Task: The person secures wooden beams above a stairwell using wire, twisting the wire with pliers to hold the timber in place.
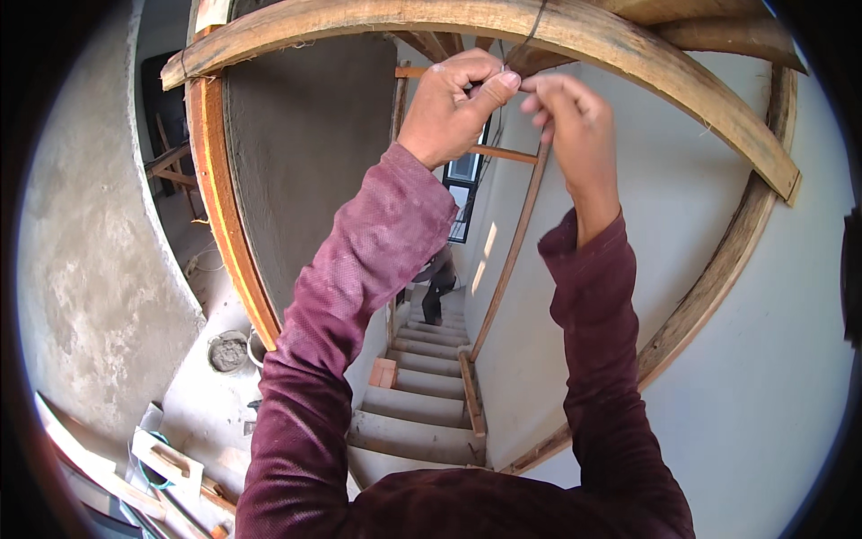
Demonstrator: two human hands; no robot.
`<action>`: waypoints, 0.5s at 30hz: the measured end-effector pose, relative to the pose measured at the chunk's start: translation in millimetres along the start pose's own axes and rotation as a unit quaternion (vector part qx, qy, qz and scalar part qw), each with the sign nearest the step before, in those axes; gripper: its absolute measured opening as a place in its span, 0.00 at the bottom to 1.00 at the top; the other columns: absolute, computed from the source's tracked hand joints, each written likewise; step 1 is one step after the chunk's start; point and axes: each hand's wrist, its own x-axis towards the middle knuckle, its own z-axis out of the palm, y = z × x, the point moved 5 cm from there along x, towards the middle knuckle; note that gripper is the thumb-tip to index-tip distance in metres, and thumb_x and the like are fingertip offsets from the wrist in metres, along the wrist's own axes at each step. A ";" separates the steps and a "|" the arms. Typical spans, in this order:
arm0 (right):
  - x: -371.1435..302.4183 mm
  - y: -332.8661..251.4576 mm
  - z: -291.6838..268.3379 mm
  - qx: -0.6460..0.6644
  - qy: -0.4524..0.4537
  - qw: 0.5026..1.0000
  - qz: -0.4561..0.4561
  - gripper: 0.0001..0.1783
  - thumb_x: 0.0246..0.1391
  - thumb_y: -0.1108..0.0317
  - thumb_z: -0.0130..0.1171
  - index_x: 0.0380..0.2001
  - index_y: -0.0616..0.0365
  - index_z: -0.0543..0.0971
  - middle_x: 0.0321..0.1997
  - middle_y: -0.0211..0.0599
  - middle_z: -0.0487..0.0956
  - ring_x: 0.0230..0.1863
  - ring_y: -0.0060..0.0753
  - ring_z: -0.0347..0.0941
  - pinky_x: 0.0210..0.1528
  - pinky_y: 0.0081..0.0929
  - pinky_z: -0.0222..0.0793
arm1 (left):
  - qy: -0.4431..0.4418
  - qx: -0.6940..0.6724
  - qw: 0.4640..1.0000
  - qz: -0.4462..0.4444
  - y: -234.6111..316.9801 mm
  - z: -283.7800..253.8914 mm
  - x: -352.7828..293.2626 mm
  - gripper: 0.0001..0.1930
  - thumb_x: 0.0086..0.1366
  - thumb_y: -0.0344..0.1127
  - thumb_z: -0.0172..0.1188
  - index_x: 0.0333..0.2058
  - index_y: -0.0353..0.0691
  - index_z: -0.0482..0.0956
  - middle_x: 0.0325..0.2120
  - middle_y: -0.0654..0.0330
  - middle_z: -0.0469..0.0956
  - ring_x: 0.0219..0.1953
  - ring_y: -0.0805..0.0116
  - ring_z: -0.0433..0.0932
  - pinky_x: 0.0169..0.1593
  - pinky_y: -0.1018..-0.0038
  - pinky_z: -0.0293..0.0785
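Both my hands are raised under a curved wooden beam (359, 22) that crosses the top of the view. A thin dark wire (537, 25) loops over the beam and runs down to my fingers. My left hand (453, 108) pinches its lower end between thumb and forefinger. Close beside that thumb, my right hand (579, 121) has its fingers curled in a pinch, slightly blurred. What lies between the right fingertips is too small to make out.
A concrete stair (417, 404) descends below me, with a person (438, 283) lower down. Wooden posts (224, 198) flank the opening. A brick-coloured block (383, 373) and a plank (471, 395) rest on the steps. A bucket of grey mortar (228, 352) and tools stand at left.
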 end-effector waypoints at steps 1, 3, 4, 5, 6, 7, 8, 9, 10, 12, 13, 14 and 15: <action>6.4 -10.8 1.8 -0.038 -0.012 0.999 -0.034 0.14 0.49 0.59 0.55 0.24 0.59 0.80 0.17 0.39 0.74 0.19 0.33 0.70 0.25 0.28 0.64 | 0.013 0.026 0.999 0.027 1.6 3.0 0.5 0.10 0.61 0.34 0.60 0.27 0.31 0.77 0.27 0.64 0.72 0.31 0.75 0.69 0.35 0.80 0.65; 9.9 -27.8 17.1 -0.107 -0.034 0.989 -0.094 0.14 0.46 0.59 0.56 0.22 0.61 0.79 0.16 0.39 0.74 0.18 0.35 0.69 0.24 0.29 0.63 | 0.048 0.067 0.995 0.051 4.2 0.5 -2.6 0.08 0.59 0.33 0.61 0.30 0.33 0.79 0.31 0.60 0.72 0.33 0.71 0.71 0.35 0.77 0.67; 10.5 -33.4 18.4 -0.145 -0.006 0.986 -0.077 0.14 0.44 0.59 0.57 0.20 0.61 0.78 0.15 0.39 0.73 0.17 0.37 0.69 0.24 0.30 0.63 | 0.064 0.080 0.993 0.065 6.7 1.3 -2.9 0.07 0.58 0.33 0.62 0.31 0.33 0.81 0.33 0.59 0.73 0.33 0.69 0.71 0.36 0.75 0.68; 10.0 -36.1 22.1 -0.181 0.020 0.982 -0.060 0.14 0.42 0.60 0.58 0.19 0.61 0.78 0.14 0.39 0.73 0.17 0.39 0.68 0.23 0.32 0.62 | 0.063 0.099 0.989 0.086 6.1 -0.3 -2.7 0.06 0.57 0.30 0.62 0.32 0.34 0.82 0.35 0.57 0.72 0.35 0.69 0.72 0.36 0.75 0.69; 9.1 -35.4 23.8 -0.171 0.037 0.984 -0.033 0.11 0.40 0.63 0.57 0.17 0.62 0.78 0.13 0.40 0.73 0.16 0.43 0.69 0.24 0.34 0.64 | 0.057 0.108 0.989 0.086 3.8 -1.4 -5.2 0.06 0.56 0.30 0.63 0.31 0.34 0.81 0.34 0.58 0.73 0.35 0.69 0.72 0.35 0.75 0.69; 7.9 -34.5 23.9 -0.159 0.051 0.985 -0.038 0.11 0.41 0.64 0.57 0.17 0.62 0.78 0.13 0.41 0.73 0.17 0.43 0.69 0.24 0.35 0.64 | 0.056 0.114 0.988 0.090 4.2 -0.9 -4.1 0.06 0.55 0.30 0.63 0.30 0.34 0.81 0.33 0.58 0.73 0.34 0.68 0.73 0.35 0.75 0.69; 5.8 -30.7 23.8 -0.147 0.065 0.986 -0.043 0.11 0.41 0.65 0.57 0.17 0.62 0.78 0.14 0.42 0.73 0.17 0.44 0.70 0.24 0.35 0.64 | 0.051 0.107 0.989 0.091 3.1 2.6 -4.6 0.05 0.53 0.29 0.63 0.28 0.33 0.81 0.32 0.59 0.73 0.33 0.69 0.73 0.34 0.76 0.69; 4.3 -28.0 22.3 -0.134 0.078 0.987 -0.048 0.11 0.41 0.65 0.57 0.16 0.63 0.78 0.14 0.42 0.73 0.18 0.44 0.70 0.24 0.36 0.64 | 0.047 0.100 0.990 0.093 1.2 6.7 -6.6 0.05 0.52 0.28 0.62 0.27 0.32 0.80 0.30 0.59 0.73 0.32 0.69 0.72 0.33 0.76 0.68; 0.1 -31.5 24.2 -0.176 0.082 0.978 -0.079 0.11 0.43 0.67 0.56 0.15 0.63 0.76 0.15 0.44 0.74 0.19 0.46 0.71 0.24 0.38 0.64 | 0.044 0.097 0.990 0.094 -1.0 6.7 -9.6 0.05 0.51 0.27 0.62 0.25 0.31 0.79 0.29 0.59 0.73 0.31 0.69 0.72 0.33 0.76 0.67; -3.2 -33.3 25.6 -0.207 0.080 0.970 -0.103 0.11 0.46 0.67 0.55 0.16 0.62 0.75 0.16 0.44 0.74 0.19 0.48 0.71 0.24 0.40 0.63 | 0.033 0.048 0.996 0.066 -8.8 3.1 -13.7 0.05 0.49 0.26 0.61 0.23 0.30 0.76 0.26 0.60 0.73 0.28 0.71 0.71 0.31 0.77 0.65; -3.8 -37.3 28.0 -0.221 0.078 0.965 -0.118 0.12 0.47 0.67 0.55 0.16 0.62 0.74 0.16 0.45 0.73 0.20 0.49 0.70 0.24 0.41 0.63 | 0.028 0.025 0.998 0.055 -11.0 -0.4 -13.3 0.05 0.48 0.26 0.60 0.21 0.29 0.75 0.24 0.60 0.73 0.26 0.72 0.70 0.30 0.78 0.64; -5.6 -38.2 29.4 -0.223 0.066 0.967 -0.100 0.12 0.48 0.67 0.55 0.17 0.62 0.74 0.16 0.45 0.73 0.20 0.50 0.70 0.25 0.42 0.63 | 0.035 -0.094 0.993 0.055 -13.3 -2.8 -10.4 0.07 0.47 0.26 0.60 0.18 0.30 0.71 0.21 0.60 0.72 0.24 0.76 0.66 0.27 0.80 0.60; -8.4 -40.0 30.0 -0.225 0.054 0.969 -0.082 0.11 0.49 0.67 0.54 0.17 0.61 0.74 0.17 0.45 0.73 0.21 0.51 0.70 0.25 0.42 0.63 | 0.054 -0.123 0.990 0.039 -16.7 -4.9 -10.2 0.07 0.47 0.26 0.59 0.17 0.31 0.70 0.21 0.60 0.72 0.23 0.77 0.66 0.26 0.79 0.59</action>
